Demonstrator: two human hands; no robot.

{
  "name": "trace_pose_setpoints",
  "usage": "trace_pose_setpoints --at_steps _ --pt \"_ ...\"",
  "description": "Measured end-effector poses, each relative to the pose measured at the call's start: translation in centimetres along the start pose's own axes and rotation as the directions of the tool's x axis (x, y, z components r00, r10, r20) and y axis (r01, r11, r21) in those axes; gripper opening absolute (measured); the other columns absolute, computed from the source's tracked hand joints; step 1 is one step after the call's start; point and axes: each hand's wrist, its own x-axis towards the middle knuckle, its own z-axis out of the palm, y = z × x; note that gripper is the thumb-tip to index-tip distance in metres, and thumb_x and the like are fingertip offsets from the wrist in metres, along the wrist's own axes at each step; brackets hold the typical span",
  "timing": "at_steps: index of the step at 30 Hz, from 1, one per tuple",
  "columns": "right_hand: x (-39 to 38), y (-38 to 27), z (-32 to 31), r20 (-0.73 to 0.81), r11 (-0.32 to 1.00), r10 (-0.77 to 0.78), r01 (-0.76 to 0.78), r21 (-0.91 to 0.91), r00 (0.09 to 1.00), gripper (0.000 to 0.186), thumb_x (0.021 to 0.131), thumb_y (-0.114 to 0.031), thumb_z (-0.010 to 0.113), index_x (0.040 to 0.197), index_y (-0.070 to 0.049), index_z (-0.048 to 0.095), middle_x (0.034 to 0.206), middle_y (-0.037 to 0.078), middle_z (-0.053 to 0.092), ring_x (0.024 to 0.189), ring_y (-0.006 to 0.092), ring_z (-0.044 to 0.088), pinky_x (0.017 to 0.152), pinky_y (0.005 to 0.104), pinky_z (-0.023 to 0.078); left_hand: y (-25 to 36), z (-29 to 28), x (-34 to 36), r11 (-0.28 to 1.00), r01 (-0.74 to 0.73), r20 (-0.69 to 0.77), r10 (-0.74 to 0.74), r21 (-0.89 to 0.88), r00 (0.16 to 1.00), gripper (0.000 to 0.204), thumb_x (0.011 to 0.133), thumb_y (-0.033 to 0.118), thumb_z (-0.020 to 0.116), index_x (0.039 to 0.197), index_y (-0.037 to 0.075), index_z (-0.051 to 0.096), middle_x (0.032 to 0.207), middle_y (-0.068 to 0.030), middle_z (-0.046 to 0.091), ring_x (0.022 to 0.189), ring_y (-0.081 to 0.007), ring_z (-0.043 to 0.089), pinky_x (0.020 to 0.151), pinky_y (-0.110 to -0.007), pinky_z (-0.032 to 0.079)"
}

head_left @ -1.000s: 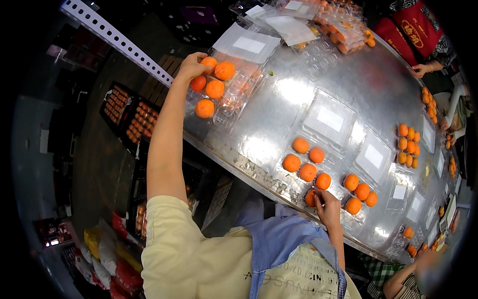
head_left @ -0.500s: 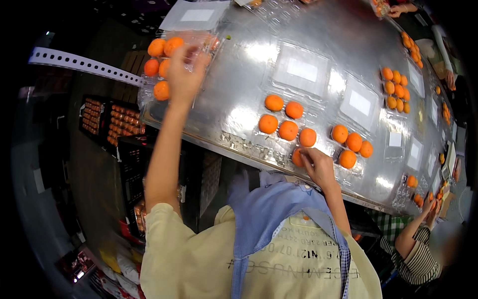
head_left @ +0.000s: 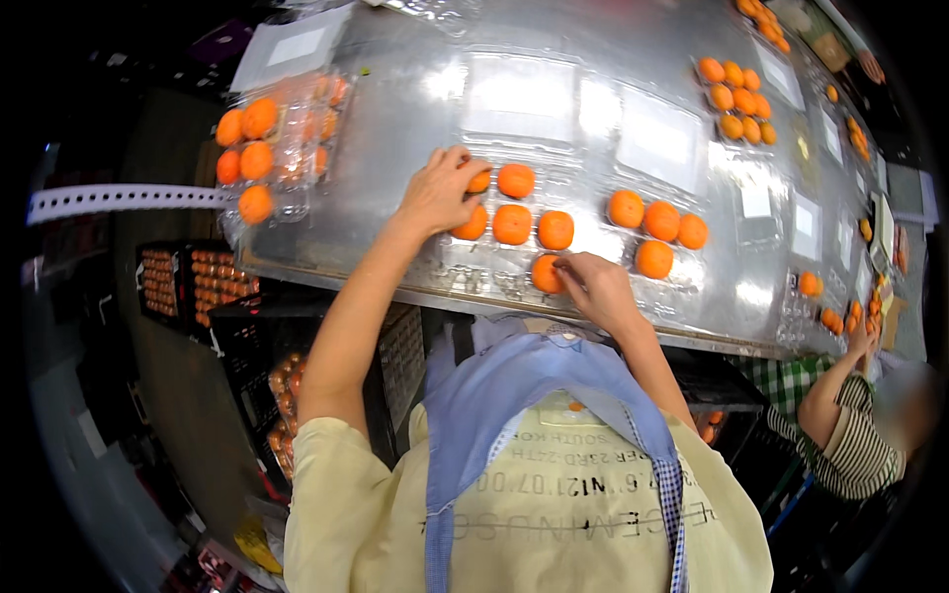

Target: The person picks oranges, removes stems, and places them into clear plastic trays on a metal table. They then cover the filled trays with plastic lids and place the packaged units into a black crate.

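My left hand [head_left: 440, 195] is closed on an orange [head_left: 479, 182] at the back left of an open clear plastic clamshell [head_left: 494, 259]. Lower down, another orange [head_left: 469, 223] sits just by that hand's fingers. At the front row of the same clamshell, my right hand [head_left: 599, 288] pinches an orange [head_left: 548, 274] between thumb and fingers. Between my hands several oranges rest in the tray's cups, among them one in the middle [head_left: 512, 224]. The clamshell's lid [head_left: 521, 94] lies open behind, with a white sheet in it.
To the right, a second open clamshell [head_left: 682, 287] holds several oranges. At the table's left end, clear packs [head_left: 292, 188] hold more oranges. A perforated white strip [head_left: 129, 203] juts out there. Black crates [head_left: 198, 282] of fruit stand below left. A co-worker [head_left: 840, 425] handles fruit at the right.
My left hand has come from the packs at the left end to the middle clamshell and now has an orange there. My right hand stays at the front orange. The view has shifted.
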Motion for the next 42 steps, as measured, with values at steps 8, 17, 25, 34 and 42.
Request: trace_pose_setpoints --at_steps 8,17,25,34,42 --pt "-0.4 0.8 -0.5 -0.036 0.999 0.036 -0.035 0.020 0.999 0.011 0.082 -0.012 0.062 0.090 -0.005 0.063 0.080 0.010 0.066 0.072 0.0278 0.064 0.062 0.0362 0.050 -0.9 -0.3 1.5 0.984 -0.159 0.000 0.160 0.085 0.987 0.033 0.081 0.014 0.063 0.112 0.013 0.056 0.102 -0.0099 0.055 0.093 -0.0323 0.057 0.079 -0.041 0.048" --pt "-0.8 1.0 -0.1 -0.025 0.999 0.032 -0.032 0.014 0.999 0.011 0.082 -0.011 0.062 0.091 -0.005 0.063 0.080 0.010 0.066 0.073 0.0278 0.064 0.063 0.0367 0.050 -1.1 -0.3 0.3 1.000 0.001 -0.013 -0.001 -0.022 1.000 0.030 0.087 0.027 0.056 0.116 0.019 0.059 0.101 -0.0097 0.059 0.089 -0.0317 0.061 0.078 -0.039 0.050" --pt "-0.4 0.7 -0.1 -0.032 1.000 0.005 -0.005 0.016 0.999 0.010 0.082 -0.012 0.061 0.089 -0.005 0.062 0.080 0.010 0.066 0.072 0.0284 0.063 0.062 0.0374 0.050 -0.7 1.2 -0.1 0.910 0.168 -0.140 -0.235 -0.379 0.962 0.037 0.086 0.027 0.061 0.120 0.015 0.056 0.104 -0.0091 0.062 0.082 -0.0252 0.061 0.074 -0.034 0.050" --pt "-0.3 -0.5 -0.2 -0.026 0.871 0.227 -0.191 0.452 0.974 0.026 0.082 -0.014 0.066 0.105 -0.002 0.063 0.076 0.007 0.062 0.064 0.0179 0.059 0.061 0.0285 0.048 9.3 -0.1 -4.2 -0.559 0.183 0.322 -0.161 -0.809 0.933 0.041 0.098 0.030 0.040 0.127 0.002 0.046 0.109 -0.0152 0.058 0.078 -0.0174 0.058 0.069 -0.027 0.048" --pt "0.9 -2.8 -2.1 -0.163 0.854 0.081 0.016 0.520 0.983 0.070 0.069 -0.026 0.080 0.127 -0.005 0.047 0.117 0.009 0.052 0.098 0.0195 0.054 0.072 0.0285 0.048 12.2 1.2 -5.6 -0.560 0.264 0.321 -0.004 -0.785 0.947 0.049 0.100 0.032 0.033 0.136 0.000 0.037 0.128 -0.0167 0.051 0.093 -0.0181 0.061 0.076 -0.029 0.050"
